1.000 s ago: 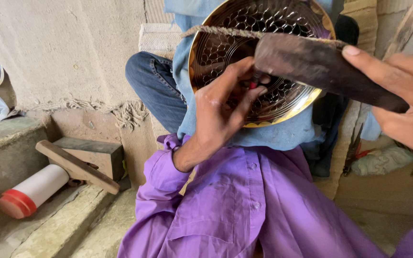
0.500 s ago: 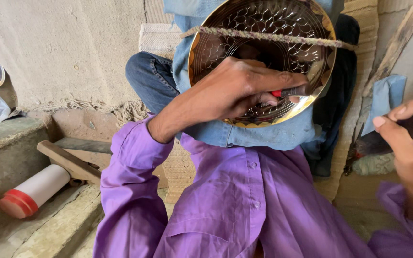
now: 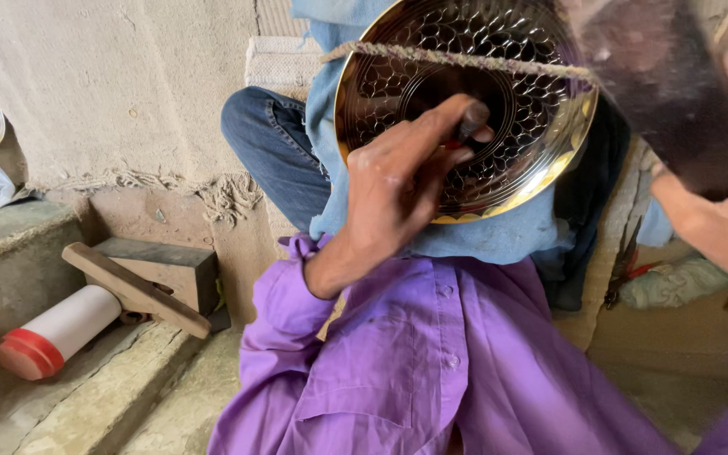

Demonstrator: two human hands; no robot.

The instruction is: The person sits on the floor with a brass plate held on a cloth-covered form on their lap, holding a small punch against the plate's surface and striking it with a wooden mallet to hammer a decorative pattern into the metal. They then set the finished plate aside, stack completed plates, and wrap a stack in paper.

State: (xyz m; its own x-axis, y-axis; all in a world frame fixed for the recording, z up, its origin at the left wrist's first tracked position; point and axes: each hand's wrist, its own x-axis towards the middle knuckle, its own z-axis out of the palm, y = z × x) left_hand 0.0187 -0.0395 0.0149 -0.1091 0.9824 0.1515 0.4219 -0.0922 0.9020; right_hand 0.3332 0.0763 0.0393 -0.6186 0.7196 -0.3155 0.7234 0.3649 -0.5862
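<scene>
1. Since half a second ago the right hand (image 3: 718,211) has swung the dark mallet block (image 3: 659,93) up from the lower right; it now overlaps the upper right rim of the brass dish (image 3: 516,168).
2. Left hand (image 3: 398,181) lies against the dish face, fingers pinched shut around a thin punch tool (image 3: 470,122), tip at the dish centre.
3. Right hand fingers are wrapped tight on the mallet block.
4. Brass dish: tilted on edge on a lap, above the purple shirt (image 3: 431,362); a twisted cord (image 3: 431,57) crosses its upper part.
5. Well left of the dish: wooden block (image 3: 162,270); white cylinder with red cap (image 3: 56,333).
</scene>
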